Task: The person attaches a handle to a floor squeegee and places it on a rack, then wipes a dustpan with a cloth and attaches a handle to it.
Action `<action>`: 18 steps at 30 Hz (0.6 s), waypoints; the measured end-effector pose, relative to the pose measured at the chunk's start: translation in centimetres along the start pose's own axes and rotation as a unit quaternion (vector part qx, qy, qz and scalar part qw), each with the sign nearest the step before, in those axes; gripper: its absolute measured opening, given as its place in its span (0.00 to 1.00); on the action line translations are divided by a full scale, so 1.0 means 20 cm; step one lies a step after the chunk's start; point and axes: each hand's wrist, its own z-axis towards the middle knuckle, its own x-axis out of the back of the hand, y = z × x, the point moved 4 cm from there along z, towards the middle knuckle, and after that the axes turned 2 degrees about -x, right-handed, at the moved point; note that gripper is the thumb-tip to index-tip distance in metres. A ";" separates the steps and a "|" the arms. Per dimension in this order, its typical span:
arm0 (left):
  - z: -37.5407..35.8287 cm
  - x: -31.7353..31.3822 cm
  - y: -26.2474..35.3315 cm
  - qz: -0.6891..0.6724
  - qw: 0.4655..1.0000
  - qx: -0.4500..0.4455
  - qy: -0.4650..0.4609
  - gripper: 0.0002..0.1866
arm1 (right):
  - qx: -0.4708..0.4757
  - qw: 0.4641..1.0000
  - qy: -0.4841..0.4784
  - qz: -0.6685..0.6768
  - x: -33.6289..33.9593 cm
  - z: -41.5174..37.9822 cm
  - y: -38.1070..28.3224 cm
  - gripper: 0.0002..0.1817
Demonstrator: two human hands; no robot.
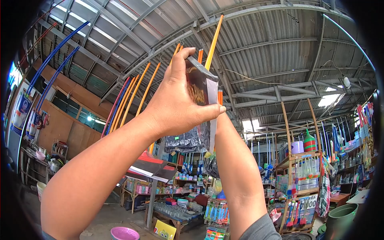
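My left hand (172,96) is raised in the upper middle, its thumb and fingers closed round the edges of a dark plastic packet (196,82). The packet has gold print on its face and a pale strip down one side. My right arm reaches up behind it, but the hand itself is hidden, so its fingers cannot be seen. Just below my left hand are black plastic packs (188,141) with a small green label. Lower still, red and black flat packs (150,165) stick out near a grey post (151,202).
Coloured poles (130,100) stand upright behind my left arm. A wooden rack (304,154) with brushes and bottles is on the right, beside a green bin (343,218). A pink basin (125,233) and a low table (172,211) are below. Metal trusses (256,96) cross overhead.
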 end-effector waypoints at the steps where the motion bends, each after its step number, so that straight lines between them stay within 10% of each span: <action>1: 0.00 0.01 0.00 0.001 1.000 0.000 0.001 0.56 | 0.009 1.000 -0.012 0.003 -0.01 0.00 -0.01 0.43; 18: -0.03 0.08 0.00 0.014 0.999 0.028 -0.022 0.56 | 0.008 0.999 0.040 -0.032 -0.07 0.04 0.04 0.44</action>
